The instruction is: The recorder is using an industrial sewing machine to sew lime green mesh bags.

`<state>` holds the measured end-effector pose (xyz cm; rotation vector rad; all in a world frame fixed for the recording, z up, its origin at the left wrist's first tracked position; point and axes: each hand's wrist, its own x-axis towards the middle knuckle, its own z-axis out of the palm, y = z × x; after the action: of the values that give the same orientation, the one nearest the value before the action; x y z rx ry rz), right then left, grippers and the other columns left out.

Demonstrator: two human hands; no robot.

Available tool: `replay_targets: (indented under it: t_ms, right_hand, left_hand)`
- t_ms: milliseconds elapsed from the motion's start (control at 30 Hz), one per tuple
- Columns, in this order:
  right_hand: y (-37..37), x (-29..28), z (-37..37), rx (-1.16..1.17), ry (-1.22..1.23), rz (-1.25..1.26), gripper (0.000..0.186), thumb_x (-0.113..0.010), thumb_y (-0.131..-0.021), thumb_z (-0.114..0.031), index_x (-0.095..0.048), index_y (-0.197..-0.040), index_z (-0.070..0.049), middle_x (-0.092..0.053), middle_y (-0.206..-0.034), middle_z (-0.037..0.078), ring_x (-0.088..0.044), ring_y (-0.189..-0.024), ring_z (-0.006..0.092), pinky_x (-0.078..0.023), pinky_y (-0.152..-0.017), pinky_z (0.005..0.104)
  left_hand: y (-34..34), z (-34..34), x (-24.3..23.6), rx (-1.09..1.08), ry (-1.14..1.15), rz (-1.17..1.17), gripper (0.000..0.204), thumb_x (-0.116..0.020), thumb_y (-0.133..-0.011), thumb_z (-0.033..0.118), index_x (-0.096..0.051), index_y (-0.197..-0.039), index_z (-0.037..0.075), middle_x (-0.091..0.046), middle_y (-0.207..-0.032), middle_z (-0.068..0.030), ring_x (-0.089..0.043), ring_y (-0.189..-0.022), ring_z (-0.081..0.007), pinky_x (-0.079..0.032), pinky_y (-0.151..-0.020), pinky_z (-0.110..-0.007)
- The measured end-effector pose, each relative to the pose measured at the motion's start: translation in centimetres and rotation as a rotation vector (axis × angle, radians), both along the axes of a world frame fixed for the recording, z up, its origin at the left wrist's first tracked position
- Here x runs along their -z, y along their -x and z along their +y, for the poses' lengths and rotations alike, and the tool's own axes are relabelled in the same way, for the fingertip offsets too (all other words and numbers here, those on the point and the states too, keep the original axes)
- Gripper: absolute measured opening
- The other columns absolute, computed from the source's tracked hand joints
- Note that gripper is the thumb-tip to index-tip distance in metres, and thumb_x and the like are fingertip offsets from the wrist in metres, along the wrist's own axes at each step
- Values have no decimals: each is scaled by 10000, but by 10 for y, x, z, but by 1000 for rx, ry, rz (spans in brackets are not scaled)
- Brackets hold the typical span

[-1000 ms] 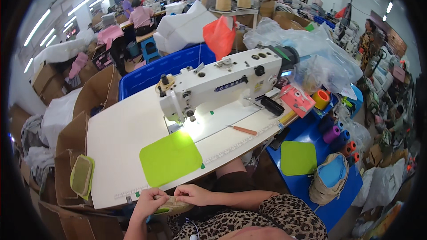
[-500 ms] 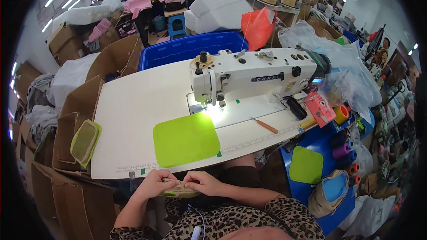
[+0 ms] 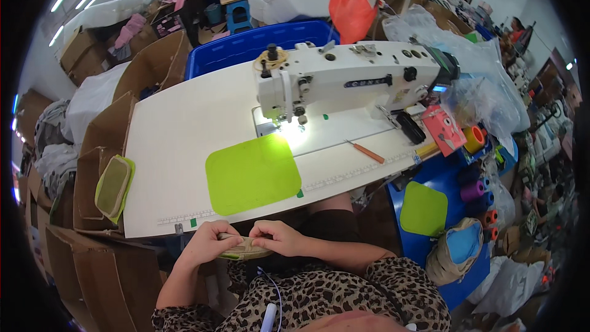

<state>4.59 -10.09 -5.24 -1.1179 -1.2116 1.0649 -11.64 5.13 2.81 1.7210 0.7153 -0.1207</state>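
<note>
Close to my body, just off the table's front edge, I pinch a beige fabric piece [image 3: 247, 249] with a lime-green lower edge. My left hand [image 3: 211, 243] is closed on its left part, and my right hand [image 3: 276, 237] on its right part. The thumbs lie on top, near each other; the other fingers are mostly hidden. Beyond my hands, a lime-green rounded panel [image 3: 253, 178] lies flat on the white table [image 3: 169, 141]. Its far corner reaches the lit needle area of a white sewing machine [image 3: 344, 77].
An orange-handled pointed tool [image 3: 369, 152] lies right of the panel. A similar beige-and-green piece [image 3: 114, 187] rests at the left edge by cardboard boxes [image 3: 101, 270]. On the right, a blue surface [image 3: 393, 209] holds another green panel [image 3: 424, 209], a beige fabric bag [image 3: 452, 255] and thread spools [image 3: 472, 192].
The view has tilted slightly downward, so the machine and table sit higher in the picture. Both hands keep hold of the fabric piece, which shows less of its green edge.
</note>
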Motion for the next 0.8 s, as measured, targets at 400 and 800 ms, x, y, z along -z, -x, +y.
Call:
replay_targets:
  t_ms: [400,800]
  right_hand:
    - [1,17,4,95,-44,31,141,-665,-867,-108,-616,-943,1,-640,-819,81,-606,-745,152,-483,-685,303]
    - [-15,4,-8,66,-200,-45,212,-719,-797,-187,-654,-913,-22,-673,-795,105,-643,-735,206,-488,-652,336]
  left_hand:
    - [-6,4,1,32,-16,-30,73,-718,-791,36,-658,-776,-4,-590,-672,23,-492,-620,-34,-378,-554,-202]
    - [-9,3,1,78,52,-87,130,-653,-836,65,-570,-751,14,-615,-711,-45,-538,-609,-93,-446,-582,-234]
